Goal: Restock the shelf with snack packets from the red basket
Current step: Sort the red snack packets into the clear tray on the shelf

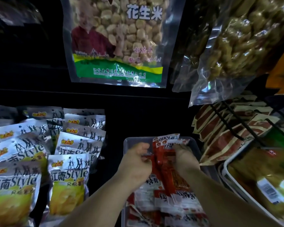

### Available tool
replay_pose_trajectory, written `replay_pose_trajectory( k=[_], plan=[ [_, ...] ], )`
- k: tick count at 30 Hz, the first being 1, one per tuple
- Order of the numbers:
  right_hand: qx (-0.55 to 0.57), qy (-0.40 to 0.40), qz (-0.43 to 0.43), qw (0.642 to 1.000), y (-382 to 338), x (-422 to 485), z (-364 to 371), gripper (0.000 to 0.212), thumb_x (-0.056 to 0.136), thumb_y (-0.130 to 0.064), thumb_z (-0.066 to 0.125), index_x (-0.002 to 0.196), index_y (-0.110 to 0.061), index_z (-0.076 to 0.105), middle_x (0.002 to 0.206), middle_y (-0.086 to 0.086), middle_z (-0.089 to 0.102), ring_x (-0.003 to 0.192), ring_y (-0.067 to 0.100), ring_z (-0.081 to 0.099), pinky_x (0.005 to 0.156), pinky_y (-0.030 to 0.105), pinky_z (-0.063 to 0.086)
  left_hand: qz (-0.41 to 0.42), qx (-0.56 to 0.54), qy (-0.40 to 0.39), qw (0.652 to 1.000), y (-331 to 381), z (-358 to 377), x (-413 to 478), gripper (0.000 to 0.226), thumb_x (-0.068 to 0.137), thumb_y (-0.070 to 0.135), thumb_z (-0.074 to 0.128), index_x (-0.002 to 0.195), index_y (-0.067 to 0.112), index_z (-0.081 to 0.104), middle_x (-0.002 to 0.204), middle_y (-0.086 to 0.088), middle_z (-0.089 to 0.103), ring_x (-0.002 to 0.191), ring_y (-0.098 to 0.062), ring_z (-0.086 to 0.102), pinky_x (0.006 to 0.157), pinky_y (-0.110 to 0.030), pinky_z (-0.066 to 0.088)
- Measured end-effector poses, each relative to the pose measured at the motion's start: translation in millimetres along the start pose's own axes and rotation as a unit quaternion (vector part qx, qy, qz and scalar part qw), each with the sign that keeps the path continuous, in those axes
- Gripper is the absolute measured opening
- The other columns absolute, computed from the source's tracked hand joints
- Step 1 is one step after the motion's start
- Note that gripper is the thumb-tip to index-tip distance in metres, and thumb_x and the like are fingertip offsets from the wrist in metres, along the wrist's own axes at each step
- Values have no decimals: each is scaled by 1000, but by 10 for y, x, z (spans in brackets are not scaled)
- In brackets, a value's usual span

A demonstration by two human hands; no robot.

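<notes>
Standing at the person's shoulder, I see both arms reaching forward to a bunch of red packets (164, 155) held upright just below the middle of the scene. The left hand (135, 164) has its fingers curled in and pinches the bunch's left edge. The right hand (185, 158) is wrapped round its right side, fingers bent onto the wrappers. So both hands are clamped on the same bunch.

The bunch stands over a grey tray (126, 145) on the dark shelf (121, 99), towards the tray's far end. From the hands towards 6 o'clock, more red and white packets (162, 203) lie flat in a heap inside the tray, under the forearms.

At 9 o'clock from the hands, rows of silver and yellow bags (67, 177) stand leaning back, well apart from the tray across a dark gap. At 12 o'clock hangs a large clear peanut bag (116, 41) with a green band along its bottom. At 1 to 2 o'clock hang clear bags of yellowish pieces (236, 46).

At 3 o'clock, just beside the tray, brown and cream packets (228, 133) are stacked on edge behind a black wire rack (226, 123). At 4 o'clock sits a white-rimmed bin (226, 171) holding yellow bags (272, 189).
</notes>
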State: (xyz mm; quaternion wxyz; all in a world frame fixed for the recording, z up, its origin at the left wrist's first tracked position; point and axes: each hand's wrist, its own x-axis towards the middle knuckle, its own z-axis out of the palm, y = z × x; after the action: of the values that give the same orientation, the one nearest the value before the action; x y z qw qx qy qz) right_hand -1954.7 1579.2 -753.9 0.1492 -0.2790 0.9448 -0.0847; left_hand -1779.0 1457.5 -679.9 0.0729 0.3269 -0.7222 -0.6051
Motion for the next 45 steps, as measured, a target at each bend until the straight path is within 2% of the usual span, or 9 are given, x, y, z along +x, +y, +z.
replay_pose_trajectory(
  k=[3,9,17,22,26,30,34,38,45],
  plan=[
    [-71,22,-10,997,-21,-39,-11,15,97,-12,58,110,-19,62,120,5,60,119,26,56,87,30,45,1,15,-8,1000,2,-15,-5,52,96,5,66,143,24,54,117,18,57,99,7,58,79,-6,50],
    [-184,56,-73,979,-49,-227,-303,43,93,-4,61,129,-24,50,110,3,69,105,25,66,66,32,42,-1,53,-8,999,41,-96,-71,42,97,9,66,135,25,62,124,13,62,115,-8,61,110,-34,50],
    [-234,90,-145,957,-276,-437,-723,44,92,-5,57,128,-31,59,114,1,70,117,27,62,101,34,41,16,46,-4,999,165,-220,-242,32,95,8,69,124,23,67,112,12,62,112,-12,62,105,-31,52],
    [-15,29,-185,982,-481,-645,-1054,10,99,-23,66,103,-31,71,92,-10,69,92,12,65,87,32,49,70,25,-44,996,325,-251,-373,43,90,3,74,128,22,64,109,17,63,95,11,63,82,-7,52],
    [229,-61,-186,954,-742,-1064,-1538,15,91,-17,81,87,-19,67,60,-13,64,54,-3,55,56,17,46,72,25,-96,992,465,-314,-541,48,85,2,78,125,27,67,107,5,76,103,-8,71,99,-37,57],
    [402,49,-122,906,-772,-1617,-1851,37,84,-9,86,91,-6,50,83,25,63,69,38,63,63,43,55,61,-48,-119,990,621,-484,-715,36,80,10,87,104,25,65,94,4,80,88,-12,77,80,-35,63],
    [510,-31,-59,857,-666,-2126,-1949,17,87,-2,81,89,-9,66,94,19,76,80,29,74,61,33,57,88,-88,-135,983,818,-597,-930,50,76,8,91,95,20,46,95,-4,80,89,-24,78,76,-43,62],
    [619,-45,12,784,-616,-2353,-1879,30,90,2,75,114,-15,74,104,20,78,95,39,77,84,55,63,120,-107,-185,970,896,-605,-1124,35,77,3,88,85,25,62,101,-9,79,95,-27,76,80,-39,62],
    [670,-58,-15,740,-555,-2330,-1679,51,84,-10,81,126,-38,71,120,10,76,108,37,74,93,64,58,98,-131,-201,966,915,-646,-1220,62,85,-2,80,133,33,63,119,4,76,109,-18,73,91,-39,60]
  ],
)
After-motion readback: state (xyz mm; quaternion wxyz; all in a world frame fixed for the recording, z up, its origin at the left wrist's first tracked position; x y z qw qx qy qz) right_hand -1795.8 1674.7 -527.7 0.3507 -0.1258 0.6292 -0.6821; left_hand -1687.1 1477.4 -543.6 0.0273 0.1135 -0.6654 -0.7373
